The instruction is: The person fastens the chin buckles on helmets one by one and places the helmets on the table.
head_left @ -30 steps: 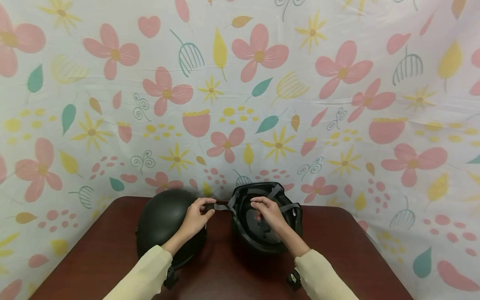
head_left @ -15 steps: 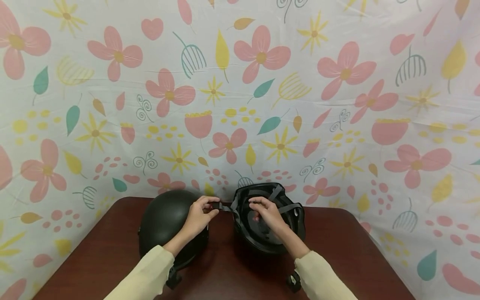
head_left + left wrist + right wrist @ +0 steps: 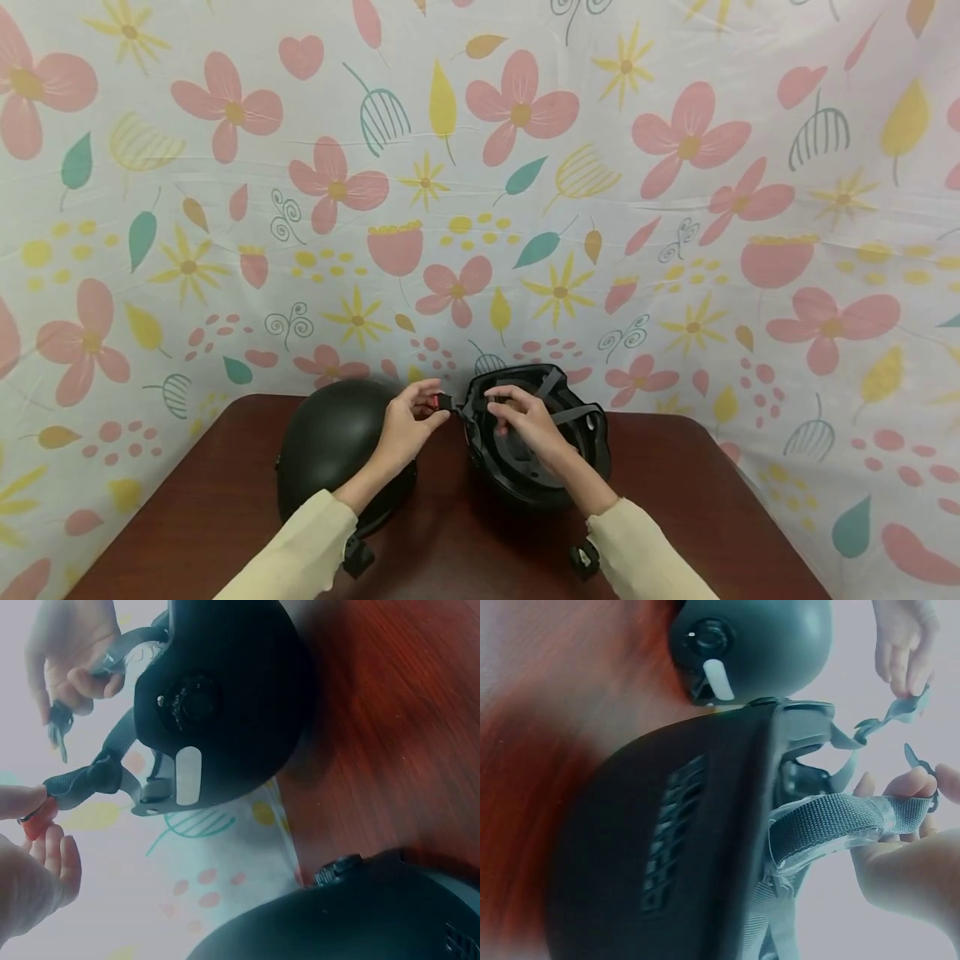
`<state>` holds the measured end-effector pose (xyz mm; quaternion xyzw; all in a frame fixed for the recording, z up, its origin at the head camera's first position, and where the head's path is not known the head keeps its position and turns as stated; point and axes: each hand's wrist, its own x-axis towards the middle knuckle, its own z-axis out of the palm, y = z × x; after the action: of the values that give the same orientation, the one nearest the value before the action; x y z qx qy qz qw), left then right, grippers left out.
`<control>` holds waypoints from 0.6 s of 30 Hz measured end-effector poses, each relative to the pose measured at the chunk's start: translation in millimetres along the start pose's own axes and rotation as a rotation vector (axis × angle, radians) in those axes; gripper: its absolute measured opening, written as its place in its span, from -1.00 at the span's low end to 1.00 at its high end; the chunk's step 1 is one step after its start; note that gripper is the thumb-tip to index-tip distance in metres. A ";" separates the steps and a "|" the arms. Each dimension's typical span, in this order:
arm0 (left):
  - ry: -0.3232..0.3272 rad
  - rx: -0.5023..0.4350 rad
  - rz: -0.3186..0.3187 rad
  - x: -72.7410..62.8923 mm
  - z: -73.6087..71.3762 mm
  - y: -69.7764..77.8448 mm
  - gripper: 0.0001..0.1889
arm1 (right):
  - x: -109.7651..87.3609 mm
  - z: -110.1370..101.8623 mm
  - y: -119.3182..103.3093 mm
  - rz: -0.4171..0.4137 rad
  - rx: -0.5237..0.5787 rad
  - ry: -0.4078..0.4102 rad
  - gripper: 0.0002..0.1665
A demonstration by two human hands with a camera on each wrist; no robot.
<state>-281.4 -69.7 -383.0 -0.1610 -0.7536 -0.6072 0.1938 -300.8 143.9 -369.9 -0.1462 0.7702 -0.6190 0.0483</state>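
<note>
A black helmet [image 3: 480,458] lies upside down on the table, its padded inside and grey straps facing up. At its left, my left hand [image 3: 407,425] pinches a red and black buckle [image 3: 441,402] on the end of a chin strap [image 3: 75,787]. Over the helmet's opening, my right hand [image 3: 528,425] grips the other grey strap [image 3: 829,825], and a small dark buckle piece [image 3: 60,722] sticks out from its fingers in the left wrist view. The two buckle parts are apart. A second black helmet [image 3: 333,450] sits dome up beside my left forearm.
The dark red-brown table [image 3: 450,542] ends at a hanging cloth [image 3: 480,250] with a flower print right behind the helmets. A round dial [image 3: 196,705] shows on the back of the upturned helmet.
My left hand has moved right with the buckle, whose red part now shows. My right hand has shifted slightly left, so the hands are closer together. Both helmets stay in place.
</note>
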 end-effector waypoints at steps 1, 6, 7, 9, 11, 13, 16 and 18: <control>0.002 -0.002 0.003 0.5 1.0 0.5 -0.59 | 0.3 0.4 -2.0 -0.007 0.000 -0.005 -0.53; -0.007 -0.026 0.020 2.2 5.7 3.9 -0.64 | 1.4 0.8 -14.4 -0.036 -0.005 -0.018 -0.53; -0.008 -0.028 0.023 2.5 6.8 4.3 -0.65 | 1.7 0.5 -16.8 -0.043 -0.012 -0.021 -0.53; -0.014 -0.024 0.021 3.2 8.9 5.1 -0.68 | 2.0 -0.2 -21.6 -0.049 -0.024 -0.023 -0.55; -0.022 -0.014 0.024 3.7 11.0 5.8 -0.70 | 2.5 -0.9 -26.0 -0.056 -0.038 -0.027 -0.55; -0.031 0.000 0.038 4.1 13.1 6.5 -0.70 | 3.2 -1.3 -30.2 -0.064 -0.046 -0.032 -0.57; -0.045 0.016 0.072 3.7 16.0 8.2 -0.69 | 3.7 -1.4 -35.5 -0.071 -0.060 -0.036 -0.57; -0.052 0.023 0.089 2.9 17.8 9.7 -0.69 | 3.9 -1.3 -37.7 -0.074 -0.070 -0.040 -0.56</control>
<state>-281.0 -50.2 -376.6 -0.2080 -0.7574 -0.5847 0.2029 -298.6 136.8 -332.7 -0.1886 0.7844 -0.5898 0.0356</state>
